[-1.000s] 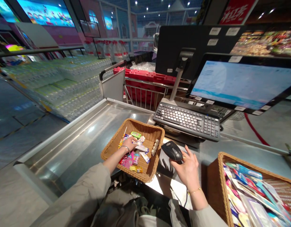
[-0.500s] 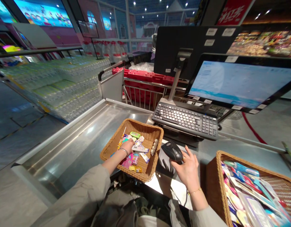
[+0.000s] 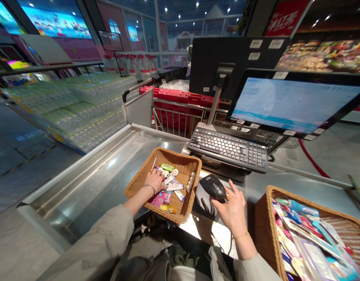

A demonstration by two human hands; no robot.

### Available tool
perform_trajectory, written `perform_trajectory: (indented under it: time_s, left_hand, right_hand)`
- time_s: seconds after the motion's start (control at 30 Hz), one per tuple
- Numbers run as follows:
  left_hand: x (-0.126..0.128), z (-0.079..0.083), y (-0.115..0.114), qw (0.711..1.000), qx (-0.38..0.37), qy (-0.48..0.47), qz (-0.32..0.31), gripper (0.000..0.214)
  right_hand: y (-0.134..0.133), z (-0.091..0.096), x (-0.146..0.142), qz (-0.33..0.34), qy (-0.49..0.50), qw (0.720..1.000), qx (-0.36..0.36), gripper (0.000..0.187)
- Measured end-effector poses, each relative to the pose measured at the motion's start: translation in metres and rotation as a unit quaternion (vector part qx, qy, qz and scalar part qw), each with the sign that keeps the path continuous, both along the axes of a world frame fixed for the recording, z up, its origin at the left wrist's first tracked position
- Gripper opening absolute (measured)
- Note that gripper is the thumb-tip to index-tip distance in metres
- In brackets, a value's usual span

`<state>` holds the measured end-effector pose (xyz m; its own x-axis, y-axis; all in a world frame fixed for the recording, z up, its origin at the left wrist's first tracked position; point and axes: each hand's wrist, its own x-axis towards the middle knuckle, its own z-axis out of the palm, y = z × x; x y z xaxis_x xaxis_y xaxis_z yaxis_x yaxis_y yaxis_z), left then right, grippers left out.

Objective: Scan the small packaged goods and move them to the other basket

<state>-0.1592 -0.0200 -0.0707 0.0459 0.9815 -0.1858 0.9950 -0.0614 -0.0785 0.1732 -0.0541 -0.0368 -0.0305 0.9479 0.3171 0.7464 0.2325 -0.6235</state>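
My left hand [image 3: 154,181] is inside a brown woven basket [image 3: 194,164], fingers spread over the small goods on its left side. Beneath and around it lie white-and-purple packets [image 3: 178,187], a pink package [image 3: 158,199], a green packet [image 3: 167,167] and a yellow item [image 3: 168,209]. A thin stick [image 3: 154,163] pokes up behind the fingers. Along the basket's right wall rests a clear pack of round items [image 3: 191,182]. In my right hand [image 3: 233,205] is a black handheld barcode scanner [image 3: 212,186], its head pointing toward the basket.
A keyboard [image 3: 227,147] and a lit monitor [image 3: 297,105] stand behind the scanner. At the right, a second woven basket [image 3: 269,222] holds many packaged goods. The metal counter [image 3: 109,168] has a raised left edge. Beyond it are a shopping cart [image 3: 180,117] and stacked bottles [image 3: 80,105].
My left hand has shifted left within the basket, its fingers spreading and now covering the yellow striped item. My right hand and the scanner have stayed about the same.
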Motion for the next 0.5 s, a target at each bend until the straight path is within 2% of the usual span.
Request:
perform_trajectory:
  time_s: [0.1, 0.23, 0.3, 0.37, 0.47, 0.5]
  left_hand:
    - [0.009, -0.003, -0.005, 0.999, 0.008, 0.014, -0.032, 0.058]
    - [0.036, -0.014, 0.005, 0.998, 0.009, 0.024, -0.063, 0.053]
    - [0.056, -0.023, 0.015, 0.996, 0.002, 0.021, -0.084, 0.041]
    - [0.077, -0.037, 0.025, 0.995, -0.002, 0.01, -0.098, 0.019]
    - [0.106, -0.058, 0.035, 0.995, -0.006, -0.02, -0.096, 0.017]
    - [0.113, -0.065, 0.038, 0.995, -0.004, -0.037, -0.096, 0.026]
  right_hand:
    - [-0.001, 0.0, -0.001, 0.001, 0.002, 1.0, 0.0, 0.024]
    - [-0.001, 0.0, -0.002, 0.005, -0.001, 1.0, 0.004, 0.024]
    - [-0.001, 0.0, -0.002, 0.003, -0.002, 1.0, 0.01, 0.025]
    - [-0.001, 0.001, -0.001, 0.005, -0.005, 1.0, 0.016, 0.026]
    - [-0.002, 0.0, 0.004, 0.003, -0.013, 1.0, 0.026, 0.028]
    - [-0.003, 0.0, 0.006, -0.002, -0.014, 0.999, 0.032, 0.03]
